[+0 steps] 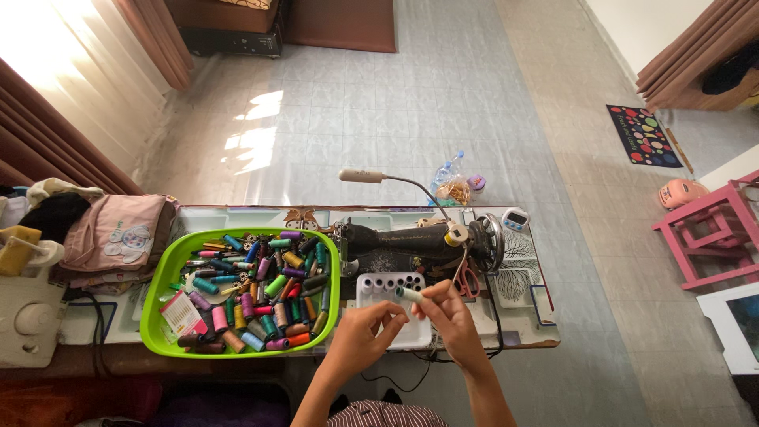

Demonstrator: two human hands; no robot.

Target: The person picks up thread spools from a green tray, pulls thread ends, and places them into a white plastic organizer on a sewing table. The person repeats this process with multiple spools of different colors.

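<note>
1. Right hand point(452, 310) pinches a spool point(409, 295) at frame centre, over the white holder point(391, 304).
2. Left hand point(360, 336) fingers curled, grasping nothing visible.
3. Green tray point(158, 289) holds most spools; sorting looks barely begun.

Card packet: a flat rectangular packet point(180, 315), white with red and coloured stripes, lay in the near left corner of the green tray point(155, 292).
Snack bag: a clear bag point(455, 190) with yellowish contents lay on the floor behind the worktop point(528, 316).
Small screen: a white device point(515, 219) with a pale display stood at the worktop's far right corner.
</note>
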